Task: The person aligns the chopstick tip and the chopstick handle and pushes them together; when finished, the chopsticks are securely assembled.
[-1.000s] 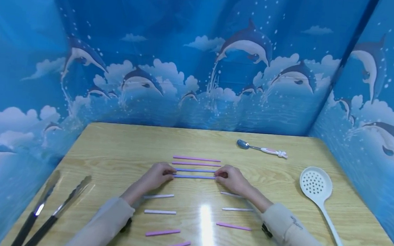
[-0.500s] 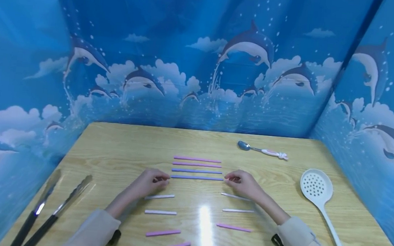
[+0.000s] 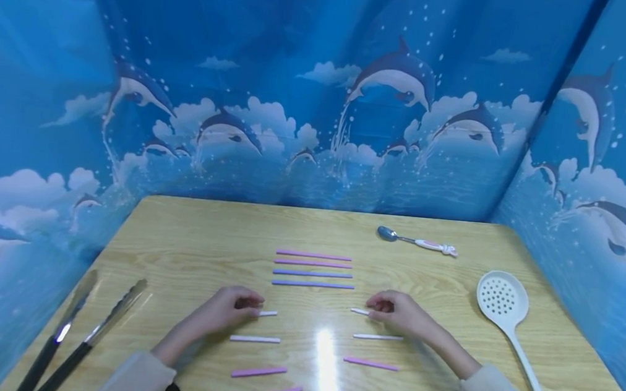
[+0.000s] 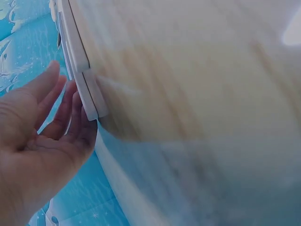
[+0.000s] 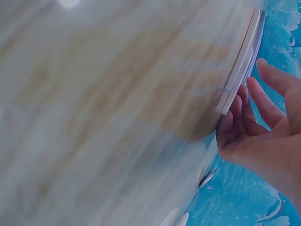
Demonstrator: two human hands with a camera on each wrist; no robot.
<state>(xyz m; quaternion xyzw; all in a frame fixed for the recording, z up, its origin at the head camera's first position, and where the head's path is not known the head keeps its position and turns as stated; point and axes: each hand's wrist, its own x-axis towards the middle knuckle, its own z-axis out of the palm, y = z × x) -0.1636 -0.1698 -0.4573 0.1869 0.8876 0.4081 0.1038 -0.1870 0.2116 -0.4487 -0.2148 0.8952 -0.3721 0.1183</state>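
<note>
While the left hand (image 3: pixel 230 306) hovers at one white stick (image 3: pixel 269 313), the right hand attends its opposite number

Although its thumb and forefinger curve loosely with a gap between them, the left hand covers the outer end of that stick; the inner end shows past the thumb. Likewise relaxed, the right hand (image 3: pixel 400 310) covers most of the facing white stick (image 3: pixel 359 311). Whether any fingertips touch either one is hard to tell from these angles. Nearer the person, each side has another white stick (image 3: pixel 254 339) and two short pink sticks (image 3: pixel 258 372). Beyond the hands, two blue sticks (image 3: pixel 312 284) and two long pink sticks (image 3: pixel 313 263) lie apart, roughly parallel, on the wood-grain table (image 3: pixel 204 229). Farther right are a spoon (image 3: pixel 426 244) and a perforated skimmer (image 3: pixel 502 297); black-handled tongs (image 3: pixel 66 366) lie at left. A dolphin-print curtain (image 3: pixel 281 50) hangs behind.
</note>
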